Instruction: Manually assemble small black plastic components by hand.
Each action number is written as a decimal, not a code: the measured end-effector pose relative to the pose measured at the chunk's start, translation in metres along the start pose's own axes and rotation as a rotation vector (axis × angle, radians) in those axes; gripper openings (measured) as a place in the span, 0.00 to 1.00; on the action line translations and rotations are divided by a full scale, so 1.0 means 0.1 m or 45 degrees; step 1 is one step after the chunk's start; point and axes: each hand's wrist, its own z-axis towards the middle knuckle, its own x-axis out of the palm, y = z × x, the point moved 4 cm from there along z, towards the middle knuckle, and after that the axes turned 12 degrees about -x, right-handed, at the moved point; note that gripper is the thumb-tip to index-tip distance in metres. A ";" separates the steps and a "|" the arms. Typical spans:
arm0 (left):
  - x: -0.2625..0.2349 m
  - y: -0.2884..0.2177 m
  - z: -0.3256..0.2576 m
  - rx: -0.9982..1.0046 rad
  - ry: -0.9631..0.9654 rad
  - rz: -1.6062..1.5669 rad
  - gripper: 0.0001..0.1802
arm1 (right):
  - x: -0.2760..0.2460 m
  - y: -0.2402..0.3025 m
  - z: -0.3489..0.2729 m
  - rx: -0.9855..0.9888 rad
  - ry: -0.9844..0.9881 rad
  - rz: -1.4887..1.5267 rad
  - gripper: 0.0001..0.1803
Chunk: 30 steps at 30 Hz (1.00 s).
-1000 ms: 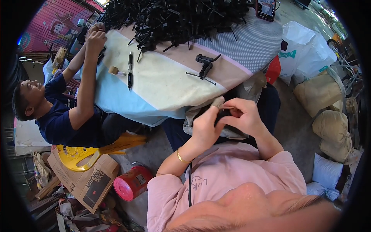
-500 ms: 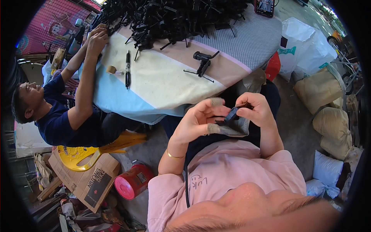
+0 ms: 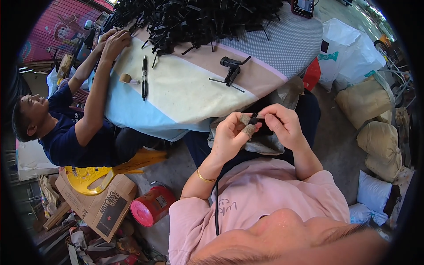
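Note:
Above my lap, both hands meet at a small black plastic part (image 3: pixel 253 120), mostly covered by the fingers. My left hand (image 3: pixel 230 136) pinches it between thumb and forefinger, both wrapped in greyish tape or finger covers. On its other side my right hand (image 3: pixel 285 127) is closed, thumb against forefinger, at the part's end. A grey cloth (image 3: pixel 270 146) lies in my lap beneath the hands. Ahead on the table is a black plastic clip-like piece (image 3: pixel 231 70) with thin arms. A large heap of similar black pieces (image 3: pixel 190 26) covers the table's far side.
On the patterned tablecloth (image 3: pixel 176 92) lie a black pen (image 3: pixel 144 77) and a tape roll (image 3: pixel 125 78). A phone (image 3: pixel 303 8) stands at the far right. A co-worker (image 3: pixel 88 119) sits left, hands at the heap. A red bucket (image 3: pixel 152 206) and tan sacks (image 3: pixel 366 101) flank me.
My left fingers, spread apart before, have closed on the black part. My right hand has shifted slightly left and keeps its grip. The co-worker's hands have moved a little.

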 end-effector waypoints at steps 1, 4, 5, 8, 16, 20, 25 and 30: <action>-0.02 -0.01 -0.02 0.051 -0.087 0.004 0.12 | 0.00 0.02 0.00 -0.001 0.004 0.001 0.05; -0.02 -0.04 -0.06 0.164 -0.159 0.107 0.11 | 0.04 0.06 0.00 -0.037 0.166 -0.170 0.05; -0.02 -0.03 -0.07 0.163 -0.158 0.106 0.11 | 0.05 0.07 0.01 -0.037 0.165 -0.171 0.05; -0.01 -0.03 -0.09 0.213 -0.196 0.162 0.14 | 0.05 0.10 0.03 -0.061 0.197 -0.200 0.05; -0.01 -0.03 -0.09 0.445 -0.289 0.253 0.11 | 0.10 0.04 0.00 0.016 0.170 -0.156 0.05; -0.03 -0.03 -0.12 0.566 -0.405 0.536 0.10 | 0.12 -0.03 -0.03 0.111 0.186 -0.104 0.05; -0.04 0.00 -0.12 0.524 -0.381 0.822 0.13 | 0.01 -0.05 0.11 0.140 0.370 -0.087 0.07; -0.08 0.13 -0.06 0.255 -0.248 0.781 0.18 | -0.15 0.11 0.64 -0.174 -0.012 -0.604 0.14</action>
